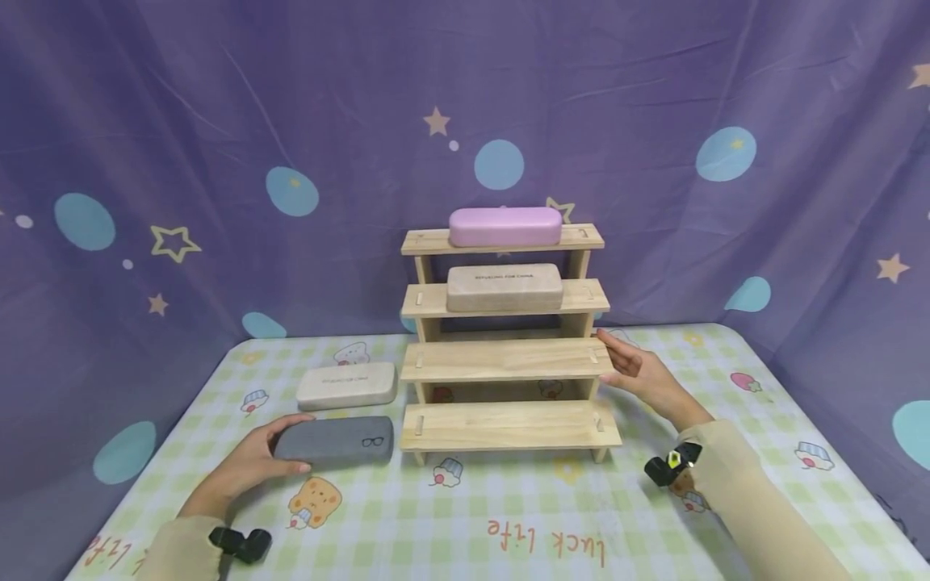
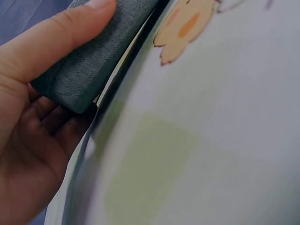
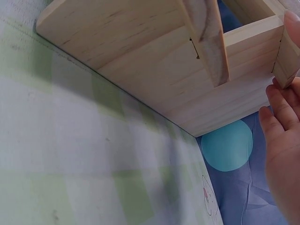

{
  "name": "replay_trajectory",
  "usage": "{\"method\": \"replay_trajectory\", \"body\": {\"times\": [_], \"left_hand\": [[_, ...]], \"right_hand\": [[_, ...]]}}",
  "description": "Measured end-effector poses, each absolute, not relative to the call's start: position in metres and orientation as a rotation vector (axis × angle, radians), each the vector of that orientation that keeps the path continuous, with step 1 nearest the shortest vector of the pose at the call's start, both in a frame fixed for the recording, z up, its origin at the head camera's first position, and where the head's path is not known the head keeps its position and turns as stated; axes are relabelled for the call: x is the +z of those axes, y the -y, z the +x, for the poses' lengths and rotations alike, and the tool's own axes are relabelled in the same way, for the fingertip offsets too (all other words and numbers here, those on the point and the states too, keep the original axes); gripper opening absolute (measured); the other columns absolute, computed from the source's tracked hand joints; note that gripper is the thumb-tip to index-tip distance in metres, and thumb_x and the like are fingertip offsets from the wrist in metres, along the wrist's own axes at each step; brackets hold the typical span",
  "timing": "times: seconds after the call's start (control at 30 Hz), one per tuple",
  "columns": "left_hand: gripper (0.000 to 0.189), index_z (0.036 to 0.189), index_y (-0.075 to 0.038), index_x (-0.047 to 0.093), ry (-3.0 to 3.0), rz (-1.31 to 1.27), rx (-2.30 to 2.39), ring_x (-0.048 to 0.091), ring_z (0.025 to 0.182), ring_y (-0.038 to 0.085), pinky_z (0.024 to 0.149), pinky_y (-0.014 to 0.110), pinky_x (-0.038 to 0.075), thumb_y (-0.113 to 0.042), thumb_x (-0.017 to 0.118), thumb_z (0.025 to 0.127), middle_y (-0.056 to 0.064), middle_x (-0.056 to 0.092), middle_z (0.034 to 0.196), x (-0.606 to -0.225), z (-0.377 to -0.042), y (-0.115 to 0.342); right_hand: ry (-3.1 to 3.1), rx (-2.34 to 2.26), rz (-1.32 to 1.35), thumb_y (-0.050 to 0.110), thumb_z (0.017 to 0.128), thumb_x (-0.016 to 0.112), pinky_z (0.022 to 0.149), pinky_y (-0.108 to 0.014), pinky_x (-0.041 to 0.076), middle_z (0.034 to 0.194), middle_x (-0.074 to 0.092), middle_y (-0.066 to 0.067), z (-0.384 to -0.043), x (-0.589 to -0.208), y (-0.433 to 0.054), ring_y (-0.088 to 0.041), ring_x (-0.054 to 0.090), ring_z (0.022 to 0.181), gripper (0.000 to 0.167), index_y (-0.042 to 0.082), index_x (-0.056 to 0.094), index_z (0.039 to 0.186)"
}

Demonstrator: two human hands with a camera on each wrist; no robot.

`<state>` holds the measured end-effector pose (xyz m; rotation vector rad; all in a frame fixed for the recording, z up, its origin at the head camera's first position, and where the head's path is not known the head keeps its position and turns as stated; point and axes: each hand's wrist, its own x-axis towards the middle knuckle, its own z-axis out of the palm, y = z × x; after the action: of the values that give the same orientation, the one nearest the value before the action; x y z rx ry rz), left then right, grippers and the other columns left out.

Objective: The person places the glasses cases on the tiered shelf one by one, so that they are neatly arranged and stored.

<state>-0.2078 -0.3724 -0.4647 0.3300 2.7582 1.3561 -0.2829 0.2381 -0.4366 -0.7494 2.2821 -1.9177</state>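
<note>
My left hand (image 1: 250,460) grips the left end of a grey glasses case (image 1: 334,441) that has a small glasses print on it. In the left wrist view, the thumb (image 2: 51,40) lies over the case (image 2: 89,65), with the other fingers curled behind it. At the right side of a four-step wooden display rack (image 1: 508,359), my right hand (image 1: 647,379) holds the end of the second board from the bottom. The right wrist view has its fingers (image 3: 281,105) against that board's end, the thumb on the other side.
A pale beige glasses case (image 1: 347,386) lies on the checked tablecloth (image 1: 392,524) behind the grey one. On the rack, a pink case (image 1: 504,227) sits on the top board and a beige case (image 1: 504,288) on the board below. A purple curtain (image 1: 363,97) hangs behind the table.
</note>
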Motion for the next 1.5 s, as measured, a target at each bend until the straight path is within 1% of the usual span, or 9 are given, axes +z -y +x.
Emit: {"method": "replay_trajectory", "body": {"times": [0.27, 0.37, 0.57, 0.67, 0.9, 1.03, 1.1, 1.3, 1.5], "left_hand": [[0.073, 0.131, -0.005, 0.052, -2.76, 0.354, 1.344, 0.057, 0.094, 0.007, 0.081, 0.022, 0.045, -0.015, 0.085, 0.067, 0.011, 0.06, 0.115, -0.459, -0.207, 0.367], [0.072, 0.133, -0.004, 0.05, -2.73, 0.409, 1.38, 0.059, 0.094, 0.008, 0.08, 0.023, 0.047, -0.013, 0.083, 0.069, 0.007, 0.06, 0.115, -0.454, -0.206, 0.367], [0.068, 0.133, -0.002, 0.049, -2.718, 0.469, 1.412, 0.06, 0.092, 0.009, 0.078, 0.024, 0.049, -0.007, 0.08, 0.072, -0.005, 0.06, 0.111, -0.437, -0.199, 0.365], [0.068, 0.133, 0.0, 0.048, -2.724, 0.5, 1.419, 0.06, 0.09, 0.009, 0.076, 0.025, 0.049, -0.004, 0.079, 0.072, -0.007, 0.059, 0.11, -0.426, -0.195, 0.363], [0.065, 0.133, 0.003, 0.046, -2.618, 0.649, 1.524, 0.06, 0.089, 0.011, 0.07, 0.028, 0.052, 0.005, 0.073, 0.074, -0.006, 0.059, 0.108, -0.398, -0.19, 0.349], [0.064, 0.134, 0.001, 0.047, -2.604, 0.64, 1.56, 0.06, 0.09, 0.011, 0.071, 0.028, 0.052, 0.005, 0.072, 0.075, -0.008, 0.059, 0.11, -0.382, -0.19, 0.333], [0.065, 0.134, 0.0, 0.047, -2.619, 0.624, 1.549, 0.06, 0.09, 0.011, 0.07, 0.028, 0.053, 0.003, 0.074, 0.075, -0.004, 0.06, 0.111, -0.374, -0.191, 0.324], [0.068, 0.135, 0.0, 0.047, -2.634, 0.555, 1.531, 0.06, 0.089, 0.014, 0.07, 0.03, 0.053, -0.004, 0.078, 0.074, 0.014, 0.057, 0.114, -0.36, -0.196, 0.294], [0.069, 0.135, -0.001, 0.048, -2.6, 0.505, 1.597, 0.06, 0.091, 0.016, 0.072, 0.029, 0.052, -0.007, 0.079, 0.073, 0.02, 0.054, 0.122, -0.355, -0.203, 0.265]], "right_hand": [[-2.295, -1.906, -0.737, 0.005, 0.088, 0.064, 0.097, -0.012, 0.034, 0.153, 0.016, -0.021, -0.284, -0.437, -0.237, -0.032, 0.025, 0.137, 0.073, -0.003, 0.022, 0.147], [-2.294, -1.904, -0.733, 0.005, 0.088, 0.064, 0.098, -0.012, 0.034, 0.154, 0.016, -0.02, -0.283, -0.436, -0.238, -0.036, 0.022, 0.137, 0.073, -0.002, 0.022, 0.147], [-2.305, -1.895, -0.747, 0.004, 0.088, 0.064, 0.098, -0.012, 0.033, 0.154, 0.015, -0.021, -0.283, -0.435, -0.238, -0.035, 0.022, 0.137, 0.073, -0.003, 0.021, 0.147], [-2.317, -1.893, -0.759, 0.004, 0.089, 0.063, 0.098, -0.011, 0.034, 0.153, 0.014, -0.023, -0.283, -0.435, -0.237, -0.034, 0.023, 0.137, 0.072, -0.004, 0.021, 0.147], [-2.322, -1.887, -0.779, 0.003, 0.089, 0.063, 0.097, -0.01, 0.033, 0.153, 0.013, -0.025, -0.284, -0.436, -0.237, -0.04, 0.019, 0.136, 0.072, -0.005, 0.021, 0.146], [-2.316, -1.895, -0.778, 0.002, 0.089, 0.062, 0.097, -0.01, 0.032, 0.152, 0.014, -0.025, -0.284, -0.437, -0.237, -0.04, 0.019, 0.136, 0.071, -0.006, 0.021, 0.146], [-2.307, -1.899, -0.776, 0.002, 0.089, 0.062, 0.098, -0.01, 0.032, 0.153, 0.014, -0.024, -0.284, -0.436, -0.237, -0.04, 0.019, 0.136, 0.071, -0.006, 0.021, 0.146], [-2.29, -1.91, -0.77, 0.001, 0.089, 0.062, 0.098, -0.011, 0.032, 0.153, 0.014, -0.023, -0.284, -0.437, -0.237, -0.041, 0.018, 0.136, 0.071, -0.005, 0.022, 0.146], [-2.302, -1.906, -0.77, 0.001, 0.089, 0.062, 0.097, -0.011, 0.033, 0.153, 0.014, -0.024, -0.284, -0.437, -0.237, -0.041, 0.019, 0.136, 0.07, -0.006, 0.022, 0.146]]}}
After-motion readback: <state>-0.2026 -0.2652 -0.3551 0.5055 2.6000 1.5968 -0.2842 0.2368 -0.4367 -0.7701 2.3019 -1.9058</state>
